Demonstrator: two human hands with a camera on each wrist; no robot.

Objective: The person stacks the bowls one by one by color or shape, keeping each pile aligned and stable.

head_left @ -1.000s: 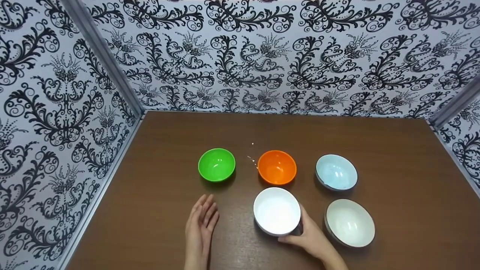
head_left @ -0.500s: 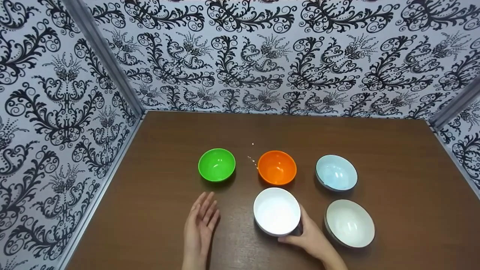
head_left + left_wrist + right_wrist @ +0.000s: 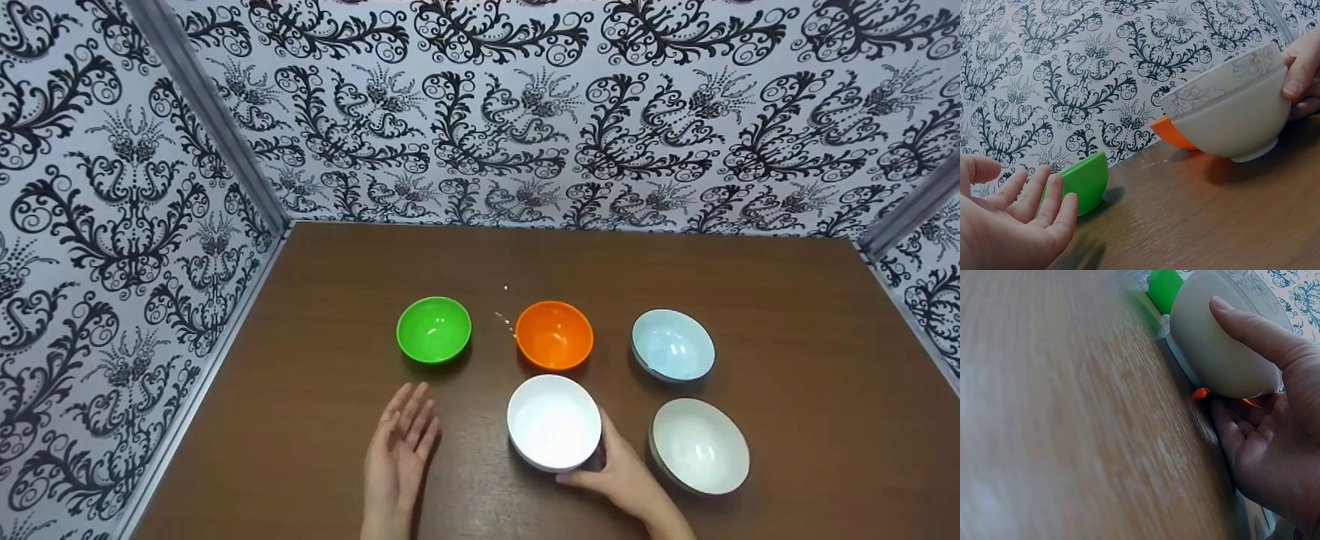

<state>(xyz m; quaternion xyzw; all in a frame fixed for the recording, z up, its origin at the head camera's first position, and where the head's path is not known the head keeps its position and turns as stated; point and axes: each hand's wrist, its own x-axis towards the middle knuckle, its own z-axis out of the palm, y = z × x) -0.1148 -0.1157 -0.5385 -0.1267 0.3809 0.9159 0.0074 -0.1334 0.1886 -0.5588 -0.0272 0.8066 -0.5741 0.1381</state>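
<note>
My right hand (image 3: 619, 469) holds a white bowl (image 3: 553, 421) by its right side, thumb at the near side. In the left wrist view, this white bowl (image 3: 1235, 107) shows a faint floral band under its rim. Whether its foot touches the table is hard to tell. The right wrist view has the thumb along the bowl's wall (image 3: 1202, 349) and the other fingers low beside it. My left hand (image 3: 397, 461) holds nothing, palm turned up and fingers loosely extended. Nearest to it is a green bowl (image 3: 434, 330), beyond the fingertips. Behind the white bowl sits an orange bowl (image 3: 554, 335).
A light blue bowl (image 3: 673, 345) stands at the right, with an off-white bowl (image 3: 701, 447) nearer, just right of my right forearm. Small white marks (image 3: 505, 321) show on the brown table (image 3: 345, 277). Patterned walls (image 3: 525, 112) border its back and sides.
My left hand has shifted slightly leftward and turned its palm further up, its fingers spreading a little. The right hand and the white bowl stay in place.
</note>
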